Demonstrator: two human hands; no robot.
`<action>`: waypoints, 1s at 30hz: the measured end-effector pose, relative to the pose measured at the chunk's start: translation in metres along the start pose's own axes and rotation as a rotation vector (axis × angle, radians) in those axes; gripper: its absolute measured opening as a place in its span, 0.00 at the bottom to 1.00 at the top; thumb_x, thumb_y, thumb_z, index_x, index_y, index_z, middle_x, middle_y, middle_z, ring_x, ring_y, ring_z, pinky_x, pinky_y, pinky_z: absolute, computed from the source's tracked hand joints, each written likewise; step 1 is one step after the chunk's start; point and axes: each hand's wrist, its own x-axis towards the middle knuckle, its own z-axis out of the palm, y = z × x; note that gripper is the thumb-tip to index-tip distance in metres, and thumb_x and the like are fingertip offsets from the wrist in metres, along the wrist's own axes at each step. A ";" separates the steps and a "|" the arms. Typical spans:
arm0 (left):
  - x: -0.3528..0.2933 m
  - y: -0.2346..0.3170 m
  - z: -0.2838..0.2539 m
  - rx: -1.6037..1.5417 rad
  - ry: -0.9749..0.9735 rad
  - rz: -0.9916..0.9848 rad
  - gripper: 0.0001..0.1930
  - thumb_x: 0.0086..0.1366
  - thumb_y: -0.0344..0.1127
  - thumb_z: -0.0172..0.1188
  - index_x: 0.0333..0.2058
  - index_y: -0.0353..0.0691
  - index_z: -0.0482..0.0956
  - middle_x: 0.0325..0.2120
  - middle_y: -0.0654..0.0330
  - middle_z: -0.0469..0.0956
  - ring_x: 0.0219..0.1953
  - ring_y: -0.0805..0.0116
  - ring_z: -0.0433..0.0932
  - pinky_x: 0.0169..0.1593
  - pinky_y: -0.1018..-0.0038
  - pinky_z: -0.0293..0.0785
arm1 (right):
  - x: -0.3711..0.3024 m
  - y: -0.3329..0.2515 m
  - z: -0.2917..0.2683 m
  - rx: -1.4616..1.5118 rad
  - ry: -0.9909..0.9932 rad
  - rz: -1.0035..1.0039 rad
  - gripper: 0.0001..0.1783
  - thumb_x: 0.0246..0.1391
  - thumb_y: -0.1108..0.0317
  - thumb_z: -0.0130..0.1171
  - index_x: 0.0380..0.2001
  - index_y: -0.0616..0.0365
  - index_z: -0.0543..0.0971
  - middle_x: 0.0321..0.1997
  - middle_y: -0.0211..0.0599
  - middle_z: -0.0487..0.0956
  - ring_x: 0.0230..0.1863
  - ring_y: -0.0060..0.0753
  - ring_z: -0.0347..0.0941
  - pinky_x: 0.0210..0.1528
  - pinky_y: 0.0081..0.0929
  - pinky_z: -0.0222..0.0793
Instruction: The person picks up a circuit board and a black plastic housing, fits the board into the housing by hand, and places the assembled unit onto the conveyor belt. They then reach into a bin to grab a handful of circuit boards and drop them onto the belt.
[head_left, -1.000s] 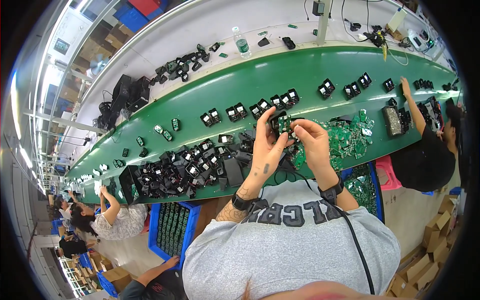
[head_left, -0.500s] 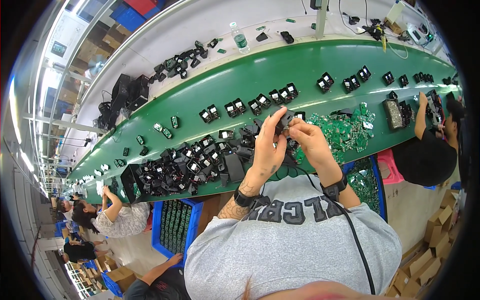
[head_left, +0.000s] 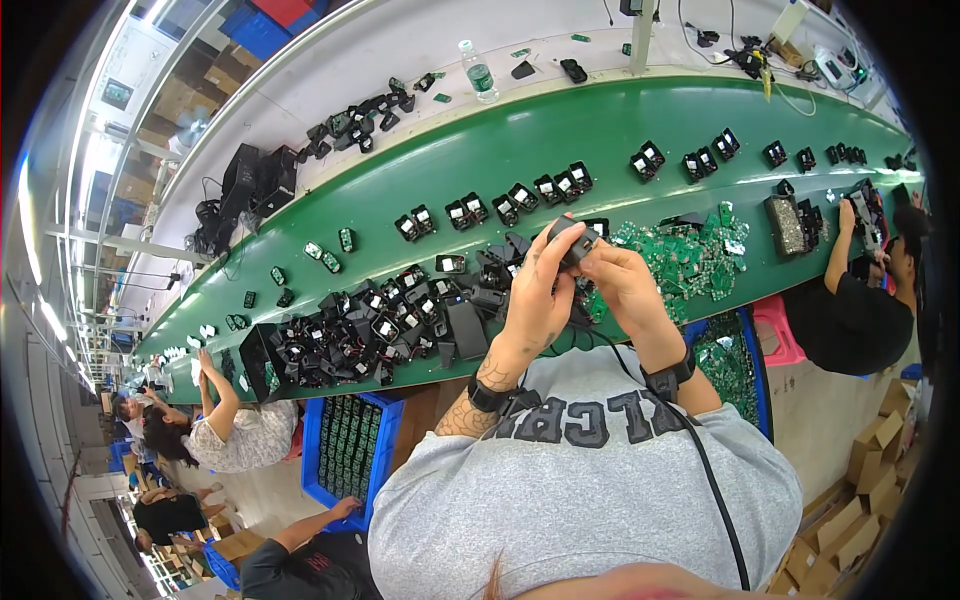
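Note:
Both hands are raised in front of my chest, over the near edge of the green bench, around a small black plastic housing [head_left: 577, 243]. My left hand [head_left: 540, 285] grips it from the left, fingers curled over its upper side. From the right, the thumb and fingers of my right hand [head_left: 622, 283] pinch its lower edge. Fingers cover much of the housing, so its inside cannot be seen. Left of my hands lies a heap of black housings [head_left: 365, 330] with wires. A pile of green circuit boards [head_left: 690, 255] spreads to the right.
Open black cases [head_left: 466, 211] stand in small groups along the green belt [head_left: 480, 150]. A plastic bottle [head_left: 480, 78] is on the white shelf behind. Blue crates of boards [head_left: 350, 450] sit below the bench. Co-workers [head_left: 235, 425] are at both sides.
The black housing has been turned between my hands, showing a different face. The groups of cases on the belt have shifted slightly left. A co-worker's hand at the blue crate has moved.

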 end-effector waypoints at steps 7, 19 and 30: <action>-0.007 0.005 0.006 0.070 0.030 0.017 0.31 0.52 0.13 0.51 0.57 0.39 0.68 0.54 0.47 0.70 0.50 0.55 0.75 0.43 0.70 0.78 | -0.008 -0.004 0.005 -0.163 0.085 -0.114 0.03 0.50 0.78 0.62 0.28 0.67 0.80 0.39 0.31 0.73 0.41 0.22 0.72 0.47 0.22 0.68; -0.020 0.021 0.023 -0.348 0.033 -0.245 0.29 0.59 0.17 0.51 0.61 0.38 0.63 0.46 0.54 0.74 0.44 0.69 0.77 0.44 0.75 0.77 | -0.012 -0.015 -0.022 -0.267 0.003 -0.107 0.18 0.39 0.81 0.69 0.28 0.55 0.69 0.35 0.27 0.71 0.40 0.20 0.71 0.42 0.22 0.70; -0.005 0.026 0.014 -0.922 -0.262 -0.762 0.36 0.61 0.25 0.54 0.67 0.39 0.51 0.52 0.52 0.69 0.53 0.61 0.74 0.52 0.64 0.77 | -0.026 -0.075 -0.024 -1.406 -0.370 -0.856 0.30 0.30 0.61 0.75 0.43 0.53 0.79 0.57 0.35 0.75 0.58 0.45 0.69 0.59 0.43 0.64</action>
